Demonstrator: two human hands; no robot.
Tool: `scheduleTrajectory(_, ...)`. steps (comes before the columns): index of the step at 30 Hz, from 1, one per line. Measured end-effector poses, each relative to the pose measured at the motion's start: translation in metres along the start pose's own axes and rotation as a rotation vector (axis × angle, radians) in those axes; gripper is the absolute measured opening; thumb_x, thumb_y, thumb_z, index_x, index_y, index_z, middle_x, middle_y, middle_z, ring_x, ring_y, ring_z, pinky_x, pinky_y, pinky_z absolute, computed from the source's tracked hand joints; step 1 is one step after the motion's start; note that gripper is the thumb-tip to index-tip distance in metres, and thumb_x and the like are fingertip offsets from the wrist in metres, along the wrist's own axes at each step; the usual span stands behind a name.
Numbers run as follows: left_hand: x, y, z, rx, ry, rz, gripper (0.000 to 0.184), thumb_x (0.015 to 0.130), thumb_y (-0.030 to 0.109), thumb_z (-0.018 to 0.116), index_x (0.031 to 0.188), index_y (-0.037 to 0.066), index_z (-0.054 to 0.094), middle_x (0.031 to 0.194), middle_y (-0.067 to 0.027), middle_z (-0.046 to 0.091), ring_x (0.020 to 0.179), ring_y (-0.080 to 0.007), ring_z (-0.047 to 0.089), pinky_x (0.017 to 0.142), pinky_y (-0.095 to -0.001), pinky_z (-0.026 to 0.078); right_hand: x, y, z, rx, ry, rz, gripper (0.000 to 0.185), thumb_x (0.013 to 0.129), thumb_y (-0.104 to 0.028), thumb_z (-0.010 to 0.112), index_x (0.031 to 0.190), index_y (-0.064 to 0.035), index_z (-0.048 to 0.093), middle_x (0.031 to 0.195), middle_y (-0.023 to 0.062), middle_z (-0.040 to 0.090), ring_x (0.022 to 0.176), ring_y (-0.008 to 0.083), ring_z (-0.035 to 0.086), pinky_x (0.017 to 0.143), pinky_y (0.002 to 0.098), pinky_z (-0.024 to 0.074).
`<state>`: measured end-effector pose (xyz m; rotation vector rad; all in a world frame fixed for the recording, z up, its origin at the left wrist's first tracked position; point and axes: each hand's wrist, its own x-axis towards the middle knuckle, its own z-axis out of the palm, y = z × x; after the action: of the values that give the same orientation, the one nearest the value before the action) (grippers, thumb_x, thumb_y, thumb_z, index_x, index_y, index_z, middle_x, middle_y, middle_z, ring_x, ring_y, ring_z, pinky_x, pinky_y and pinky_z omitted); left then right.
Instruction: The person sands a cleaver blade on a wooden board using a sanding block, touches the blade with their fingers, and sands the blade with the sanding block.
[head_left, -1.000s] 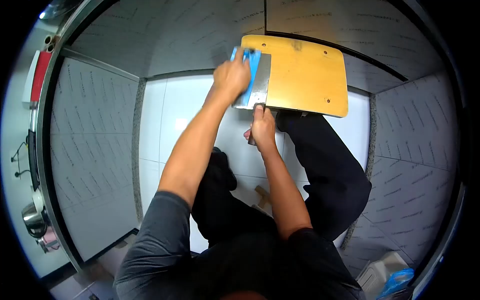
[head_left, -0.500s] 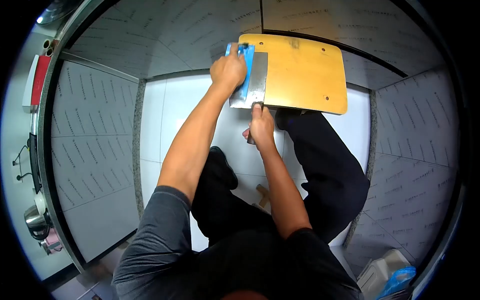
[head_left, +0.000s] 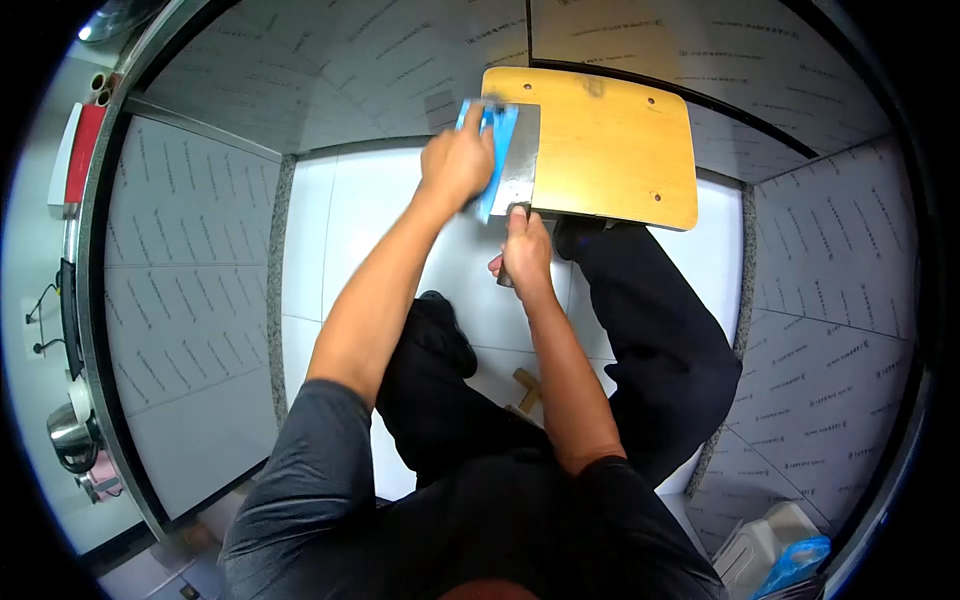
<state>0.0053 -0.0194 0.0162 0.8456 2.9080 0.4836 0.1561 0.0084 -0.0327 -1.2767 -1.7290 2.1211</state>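
Observation:
A cleaver's grey blade (head_left: 524, 160) lies over the left edge of a yellow wooden board (head_left: 615, 150). My right hand (head_left: 525, 255) is closed around its dark handle, below the board's front edge. On the blade's left part rests a flat blue block (head_left: 503, 140), slightly tilted, with its near end by the blade's lower left corner. My left hand (head_left: 458, 170) grips this block from above, with the index finger stretched along it. The palm and fingers hide part of the block and the blade's left edge.
Black-trousered legs are below the board, with a dark shoe (head_left: 440, 330) on the white tiled floor (head_left: 350, 220). A small wooden piece (head_left: 527, 388) shows between the legs. Patterned panels surround the floor. A pale container (head_left: 765, 545) with blue plastic (head_left: 797, 560) stands lower right.
My left hand and the blue block have shifted a little toward my body along the blade, and the block's tilt has changed. My right hand keeps its hold on the handle.

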Motion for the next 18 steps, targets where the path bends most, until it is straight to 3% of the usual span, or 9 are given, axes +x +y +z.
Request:
scheduleTrajectory(3, -0.054, -0.006, -0.004, -0.021, -0.045, 0.009, 0.048, 0.1, 0.037, 0.045, 0.144, 0.018, 0.047, 0.087, -0.0276, 0.07, 0.082, -0.0439, 0.069, 0.076, -0.0557, 0.052, 0.005, 0.008, 0.001, 0.042, -0.015, -0.024, 0.046, 0.104, -0.041, 0.039, 0.099, 0.0036, 0.049, 0.072, 0.015, 0.053, 0.041, 0.0257, 0.059, 0.036, 0.0366, 0.0471)
scheduleTrajectory(5, -0.029, -0.006, -0.002, -0.01, -0.072, 0.001, 0.049, 0.1, 0.038, 0.044, 0.143, 0.017, 0.048, 0.086, -0.0279, 0.07, 0.081, -0.0434, 0.07, 0.075, -0.0553, 0.053, 0.002, 0.005, 0.0, 0.007, -0.019, -0.013, 0.046, 0.105, -0.037, 0.037, 0.103, 0.0063, 0.051, 0.074, 0.0217, 0.06, 0.043, 0.029, 0.062, 0.039, 0.0385, 0.0488)
scheduleTrajectory(10, 0.041, 0.001, 0.0, 0.02, 0.07, 0.031, 0.049, 0.1, 0.039, 0.042, 0.142, 0.014, 0.049, 0.094, -0.0252, 0.072, 0.083, -0.044, 0.069, 0.074, -0.055, 0.054, -0.001, 0.001, -0.001, 0.005, 0.007, -0.01, 0.046, 0.105, -0.037, 0.037, 0.103, 0.007, 0.05, 0.073, 0.0211, 0.059, 0.044, 0.0288, 0.062, 0.039, 0.0392, 0.0485)
scheduleTrajectory(13, -0.021, 0.003, -0.002, 0.027, -0.086, -0.048, 0.049, 0.1, 0.038, 0.043, 0.143, 0.014, 0.047, 0.099, -0.0242, 0.072, 0.084, -0.0449, 0.069, 0.075, -0.0551, 0.054, 0.007, 0.011, 0.001, -0.009, -0.01, -0.03, 0.045, 0.106, -0.037, 0.038, 0.104, 0.0071, 0.05, 0.074, 0.0209, 0.059, 0.043, 0.0291, 0.062, 0.038, 0.0392, 0.0494)
scheduleTrajectory(15, -0.062, -0.003, 0.003, -0.031, 0.024, 0.031, 0.049, 0.1, 0.038, 0.044, 0.143, 0.014, 0.048, 0.1, -0.0244, 0.072, 0.083, -0.045, 0.069, 0.074, -0.0546, 0.054, 0.007, 0.013, 0.001, 0.028, -0.019, -0.046, 0.046, 0.106, -0.037, 0.037, 0.105, 0.0066, 0.05, 0.075, 0.0205, 0.059, 0.044, 0.0295, 0.062, 0.039, 0.0391, 0.0502)
scheduleTrajectory(18, -0.038, 0.005, -0.005, -0.002, -0.054, -0.006, 0.048, 0.1, 0.037, 0.044, 0.142, 0.016, 0.048, 0.098, -0.0242, 0.072, 0.083, -0.0447, 0.069, 0.074, -0.054, 0.054, 0.005, 0.011, 0.002, 0.051, -0.007, -0.031, 0.045, 0.106, -0.037, 0.038, 0.102, 0.0055, 0.05, 0.076, 0.0198, 0.059, 0.045, 0.0292, 0.063, 0.04, 0.0391, 0.0504)
